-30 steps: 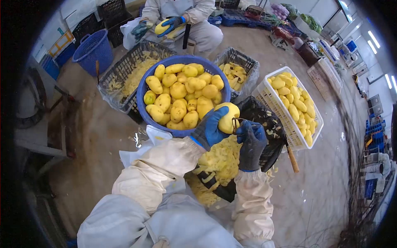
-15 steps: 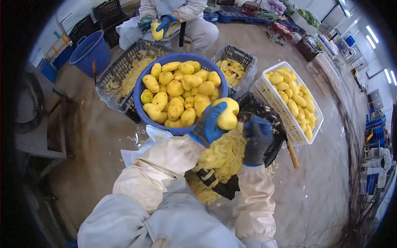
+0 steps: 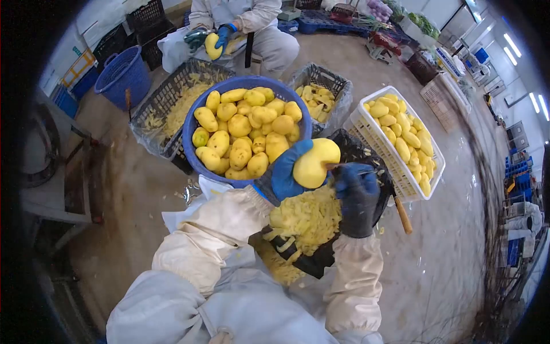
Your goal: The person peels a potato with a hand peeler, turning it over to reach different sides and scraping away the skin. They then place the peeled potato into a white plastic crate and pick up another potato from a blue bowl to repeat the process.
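My left hand [image 3: 283,175], in a blue-grey glove, is closed around a smooth, peeled-looking potato [image 3: 316,163]. My right hand [image 3: 358,198], gloved alike, is wrapped round a peeler [image 3: 334,166]; only its thin end shows, at the potato's right side, and its handle is hidden in the fist. Under both hands a heap of pale potato peelings [image 3: 309,218] lies in a crate lined with black plastic [image 3: 375,186]. Just beyond my left hand, a blue tub [image 3: 191,135] is filled with yellow unpeeled potatoes [image 3: 240,126].
On the right, a white crate [image 3: 395,183] holds smooth peeled potatoes [image 3: 409,143]. A wooden handle [image 3: 403,217] sticks out near it. Lined black crates [image 3: 154,137] with peelings and pieces stand behind the tub. Opposite, another person [image 3: 252,28] holds a potato. A blue basket [image 3: 123,74] stands left.
The potato has turned in my left hand and shifted slightly down and left. My right hand has moved slightly, and the peeler's end now shows against the potato.
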### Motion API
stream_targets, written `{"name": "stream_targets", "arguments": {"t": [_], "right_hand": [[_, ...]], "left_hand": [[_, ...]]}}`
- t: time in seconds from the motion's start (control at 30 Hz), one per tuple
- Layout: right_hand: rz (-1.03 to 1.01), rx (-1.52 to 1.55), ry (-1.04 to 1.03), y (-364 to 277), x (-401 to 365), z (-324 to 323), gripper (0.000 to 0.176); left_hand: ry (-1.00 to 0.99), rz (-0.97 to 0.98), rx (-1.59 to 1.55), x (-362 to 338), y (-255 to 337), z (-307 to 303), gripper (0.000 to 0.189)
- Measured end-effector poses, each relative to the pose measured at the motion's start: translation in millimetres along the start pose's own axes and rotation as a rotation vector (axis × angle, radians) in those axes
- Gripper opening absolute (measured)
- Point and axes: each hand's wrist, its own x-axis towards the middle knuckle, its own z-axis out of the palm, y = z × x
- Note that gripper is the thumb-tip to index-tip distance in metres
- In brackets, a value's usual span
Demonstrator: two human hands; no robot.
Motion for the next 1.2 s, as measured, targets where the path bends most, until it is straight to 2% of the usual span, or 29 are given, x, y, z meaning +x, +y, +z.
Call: {"name": "stream_targets", "arguments": {"t": [0.07,0.1,0.2,0.27,0.33,0.4,0.43,0.5,0.53,0.6,0.63,0.67,0.7,0.77,0.83,0.87,0.9,0.97,1.0,1.03,1.07,1.1,1.13,1.2], "right_hand": [[0.057,-0.168,-0.280,5,-9,7,0.011],[0.124,-0.066,-0.265,8,-7,4,0.011],[0.084,-0.113,-0.222,9,-8,2,0.011],[0.019,-0.107,-0.161,11,4,-8,0.011],[-0.051,-0.100,-0.101,13,9,-11,0.012],[-0.098,-0.107,-0.040,18,7,-8,0.011],[-0.100,-0.107,-0.038,20,9,-10,0.011],[-0.310,-0.130,0.228,20,18,-19,0.009],[-0.308,-0.132,0.219,16,22,-25,0.009],[-0.444,-0.427,0.086,7,25,-38,0.009],[-0.186,-0.098,-0.039,8,12,-22,0.008],[0.032,-0.178,-0.138,5,0,-11,0.009],[0.090,-0.132,-0.174,6,-2,-7,0.010],[0.157,-0.081,-0.207,9,-6,-3,0.011],[-0.054,-0.149,-0.143,7,-7,0,0.011],[-0.056,-0.148,-0.142,9,-1,-3,0.011],[-0.469,-0.458,-0.021,12,9,-11,0.010],[-0.392,-0.363,0.207,8,23,-36,0.009],[-0.399,-0.358,0.204,5,20,-32,0.009],[-0.229,-0.197,0.116,0,18,-29,0.009],[-0.057,-0.040,0.025,-5,15,-25,0.010],[-0.097,-0.013,-0.065,-3,4,-11,0.008],[-0.101,-0.014,-0.069,-2,-1,-2,0.008],[0.084,-0.243,-0.224,0,-7,5,0.011]], "left_hand": [[-0.137,-0.088,-0.072,2,-3,-13,0.046],[-0.095,-0.080,0.051,-2,-2,-7,0.047],[-0.060,0.004,0.206,-10,-5,14,0.048],[-0.096,-0.052,0.130,-1,-10,-2,0.047],[-0.134,-0.106,0.056,0,-9,8,0.046],[0.015,-0.032,0.073,-4,-8,21,0.046],[0.013,-0.035,0.074,-1,-8,10,0.046],[-0.212,-0.114,-0.018,5,-9,-25,0.050],[-0.211,-0.105,-0.021,4,-8,-27,0.050],[-0.247,-0.114,-0.015,3,-6,-28,0.048],[-0.251,-0.113,-0.015,3,-5,-22,0.048],[-0.149,-0.081,0.053,2,-5,-15,0.048],[-0.041,-0.054,0.121,0,-5,-7,0.048],[-0.044,-0.069,0.143,-6,-6,2,0.049],[-0.056,-0.077,0.171,-5,-6,-4,0.050],[-0.105,-0.115,0.072,-1,-7,-19,0.050],[-0.154,-0.152,-0.028,1,-7,-29,0.050],[-0.095,-0.107,0.026,-1,-7,-31,0.050],[-0.037,-0.063,0.084,-1,-6,-32,0.049],[-0.048,-0.056,0.089,0,-7,-33,0.049],[-0.021,0.069,0.323,3,-12,-36,0.049],[-0.010,0.135,0.438,3,-11,-33,0.049],[0.009,0.199,0.554,3,-10,-25,0.048],[-0.082,-0.059,0.118,-5,-4,-7,0.048]]}}
